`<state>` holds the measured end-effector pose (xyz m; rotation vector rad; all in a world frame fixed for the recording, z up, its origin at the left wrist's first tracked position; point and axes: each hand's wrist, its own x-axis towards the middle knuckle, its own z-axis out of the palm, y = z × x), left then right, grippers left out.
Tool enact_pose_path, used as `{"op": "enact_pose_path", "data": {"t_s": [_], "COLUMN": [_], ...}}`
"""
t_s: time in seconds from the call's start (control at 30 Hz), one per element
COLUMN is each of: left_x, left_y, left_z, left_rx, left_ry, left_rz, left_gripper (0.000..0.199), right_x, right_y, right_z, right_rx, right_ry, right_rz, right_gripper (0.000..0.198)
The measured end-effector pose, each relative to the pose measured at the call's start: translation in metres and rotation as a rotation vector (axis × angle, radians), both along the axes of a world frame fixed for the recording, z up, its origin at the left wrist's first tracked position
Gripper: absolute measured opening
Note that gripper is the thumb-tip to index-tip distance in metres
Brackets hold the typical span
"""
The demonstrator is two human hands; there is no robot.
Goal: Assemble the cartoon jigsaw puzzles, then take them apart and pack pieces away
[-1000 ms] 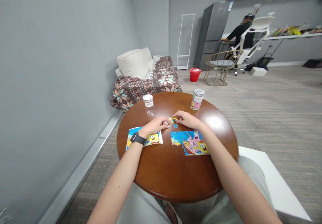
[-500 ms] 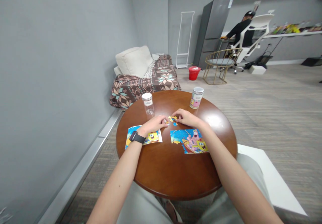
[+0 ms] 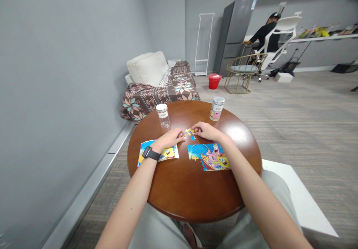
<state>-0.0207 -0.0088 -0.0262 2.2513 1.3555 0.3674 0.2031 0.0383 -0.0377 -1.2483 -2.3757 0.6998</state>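
Observation:
Loose jigsaw puzzle pieces (image 3: 189, 131) lie in a small pile on the round wooden table (image 3: 192, 193), between my two hands. My left hand (image 3: 171, 137), with a dark watch at its wrist, has its fingers curled round a small puzzle piece at the left of the pile. On the pile's right side, the bent fingers of my right hand (image 3: 206, 130) close on a puzzle piece, mostly hidden by the fingertips. Nearer to me is a partly joined cartoon puzzle (image 3: 214, 157), its lower left corner open. A printed picture sheet (image 3: 171, 153) lies partly under my left forearm.
A clear jar with a white lid (image 3: 163, 116) stands behind my left hand, and a printed canister (image 3: 216, 109) behind my right. Past the table are a covered sofa (image 3: 179, 83), a red bin (image 3: 214, 81), a gold-framed chair (image 3: 243, 69) and a seated person (image 3: 265, 34).
The whole view has shifted slightly. My left fingers have drawn in closer over the piece at their tips; my right hand stays at the pile with little movement.

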Motion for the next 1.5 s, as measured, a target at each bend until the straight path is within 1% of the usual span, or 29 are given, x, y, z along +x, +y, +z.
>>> {"op": "enact_pose_path", "data": {"t_s": [0.17, 0.4, 0.57, 0.73, 0.87, 0.97, 1.13, 1.33, 1.5], "left_x": [-0.0015, 0.0001, -0.0005, -0.0004, -0.0007, -0.0025, -0.0045, -0.0019, -0.0017], "left_y": [0.0017, -0.0017, 0.0005, 0.0006, -0.0008, -0.0003, 0.0022, 0.0021, 0.0006], "left_z": [-0.0024, 0.0032, 0.0000, -0.0020, 0.0003, 0.0020, 0.0019, 0.0001, 0.0003], "left_rx": [0.028, 0.052, 0.038, -0.008, 0.019, 0.051, 0.093, 0.110, 0.120], "left_ry": [0.004, 0.017, 0.014, -0.036, -0.036, -0.037, -0.042, -0.011, -0.023], "left_rz": [-0.018, -0.074, -0.038, 0.007, 0.012, 0.024, -0.005, -0.043, -0.035], "left_gripper": [0.021, 0.018, 0.012, 0.013, 0.012, 0.008, 0.006, 0.013, 0.008], "right_x": [0.0003, 0.0000, 0.0000, -0.0001, 0.0004, 0.0009, 0.0014, 0.0015, 0.0012], "right_y": [-0.0014, -0.0036, -0.0042, -0.0015, -0.0008, -0.0014, -0.0015, -0.0006, -0.0016], "right_z": [0.0019, 0.0047, 0.0056, 0.0026, 0.0023, 0.0027, 0.0018, 0.0006, 0.0003], "right_rx": [-0.014, -0.026, -0.021, 0.001, -0.004, -0.012, -0.018, -0.013, -0.033], "right_ry": [-0.006, -0.009, -0.019, -0.031, -0.021, -0.013, 0.003, 0.020, 0.037], "right_rz": [0.011, 0.012, 0.018, 0.025, 0.025, 0.027, 0.034, 0.039, 0.068], "right_gripper": [0.028, 0.028, 0.028, 0.026, 0.026, 0.025, 0.023, 0.021, 0.030]}}
